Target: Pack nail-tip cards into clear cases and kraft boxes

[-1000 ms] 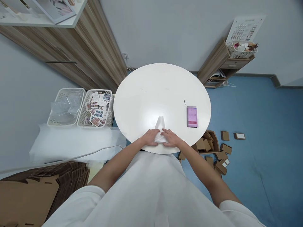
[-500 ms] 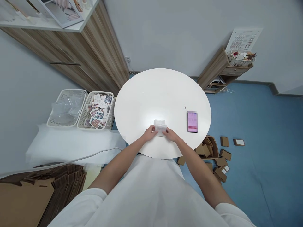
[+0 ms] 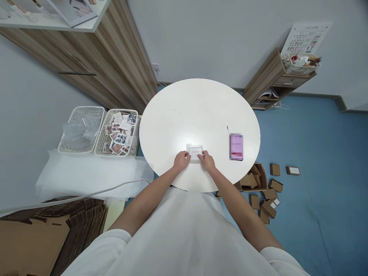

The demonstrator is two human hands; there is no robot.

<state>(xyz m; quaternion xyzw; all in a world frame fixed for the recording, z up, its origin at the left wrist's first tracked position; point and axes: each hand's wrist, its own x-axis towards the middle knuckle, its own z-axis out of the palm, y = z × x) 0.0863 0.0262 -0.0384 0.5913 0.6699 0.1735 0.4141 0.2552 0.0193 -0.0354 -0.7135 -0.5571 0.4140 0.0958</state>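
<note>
A small flat packet wrapped in whitish, translucent foam sheet point(image 3: 196, 153) lies at the near part of the round white table point(image 3: 198, 111). My left hand point(image 3: 181, 160) grips its left edge between thumb and fingers. On the opposite edge, my right hand point(image 3: 207, 160) pinches the wrapping in the same way. What the wrapping encloses is too faint to make out. To the right on the tabletop is a phone with a blurred pink-purple screen point(image 3: 236, 147).
At left stand a basket of clear plastic bags point(image 3: 82, 132) and a basket of printed nail cards point(image 3: 120, 134). White foam sheets point(image 3: 92, 174) lie below them, above stacked flat cardboard point(image 3: 31, 241). Several small brown boxes point(image 3: 268, 193) are on the floor at right.
The packet's upper layer has shifted, and a squarer, flatter face now shows between my hands. Both hands still hold its sides. My view has moved slightly.
</note>
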